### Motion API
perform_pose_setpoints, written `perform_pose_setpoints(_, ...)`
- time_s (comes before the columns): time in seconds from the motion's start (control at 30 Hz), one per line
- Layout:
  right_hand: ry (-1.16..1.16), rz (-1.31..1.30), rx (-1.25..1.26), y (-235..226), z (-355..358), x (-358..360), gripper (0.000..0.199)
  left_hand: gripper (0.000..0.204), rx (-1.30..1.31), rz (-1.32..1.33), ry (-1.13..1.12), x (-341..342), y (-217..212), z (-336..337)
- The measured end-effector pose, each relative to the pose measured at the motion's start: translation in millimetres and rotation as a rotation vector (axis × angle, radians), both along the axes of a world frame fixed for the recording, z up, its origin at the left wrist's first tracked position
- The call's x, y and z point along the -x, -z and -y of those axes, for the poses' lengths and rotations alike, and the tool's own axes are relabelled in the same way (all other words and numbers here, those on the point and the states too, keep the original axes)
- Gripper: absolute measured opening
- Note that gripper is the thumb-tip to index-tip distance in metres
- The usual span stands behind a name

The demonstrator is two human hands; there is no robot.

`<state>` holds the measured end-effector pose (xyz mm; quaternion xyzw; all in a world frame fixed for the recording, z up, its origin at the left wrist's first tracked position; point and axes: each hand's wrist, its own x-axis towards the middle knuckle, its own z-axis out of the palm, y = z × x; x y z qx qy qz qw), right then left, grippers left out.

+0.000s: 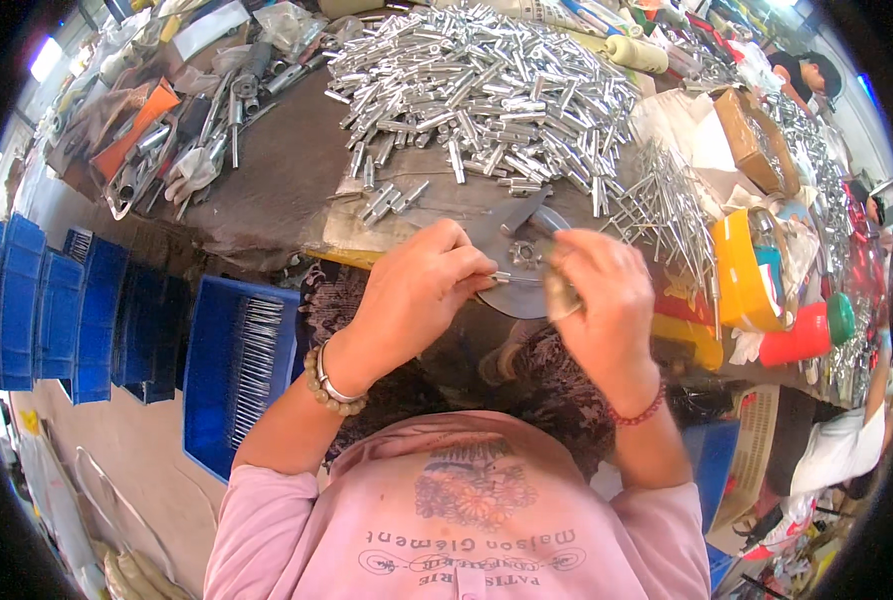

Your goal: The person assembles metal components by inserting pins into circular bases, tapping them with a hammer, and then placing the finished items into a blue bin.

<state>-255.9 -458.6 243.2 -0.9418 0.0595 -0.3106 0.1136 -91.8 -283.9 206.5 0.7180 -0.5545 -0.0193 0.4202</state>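
Note:
My left hand (421,285) pinches a small silvery metal pin (502,277) over the near left part of a round grey plate (516,302). The rest of that pin is hidden by my fingers. Opposite it, my right hand (606,300) curls over the plate's right edge, its fingers closed and partly smeared by motion. A brownish piece shows below those fingers, too blurred to name. On the middle of the plate sits a small metal fitting (524,256), and a dark flat blade-like piece (526,212) lies at the plate's far side.
Beyond the plate spreads a big heap of short metal tubes (486,90), with thin rods (666,215) to its right. A yellow box (744,270) and a red cup (794,335) stand farther right. At left are tools (236,110) and a blue bin (198,370) of metal rods.

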Motion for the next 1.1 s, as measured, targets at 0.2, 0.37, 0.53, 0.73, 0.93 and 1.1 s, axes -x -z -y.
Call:
perform_pose_setpoints(0.2, 0.118, -0.147, 0.099, 10, 37, 9, 0.031, 0.017, 0.003, -0.025, 0.003, 4, -6, 0)
perform_pose_setpoints(0.37, 0.139, -0.084, -0.175, -5, 12, 29, 0.038, 0.017, -0.020, -0.035, 0.003, 0, -3, 2)
perform_pose_setpoints(0.53, 0.054, 0.136, -0.140, -13, -10, 44, 0.042, 0.021, 0.046, -0.047, 0.036, -3, 2, 3)
perform_pose_setpoints(0.73, 0.030, -0.061, -0.112, 7, -15, 52, 0.038, 0.014, 0.073, -0.047, 0.031, 1, 1, 2)
perform_pose_setpoints(0.93, 0.043, 0.032, -0.229, 3, 5, 30, 0.036, 0.018, -0.005, 0.048, -0.006, -1, 8, 1)
perform_pose_setpoints(1.1, 0.089, -0.065, -0.180, 13, 24, 18, 0.035, 0.016, 0.031, -0.060, 0.054, -7, 9, 4)
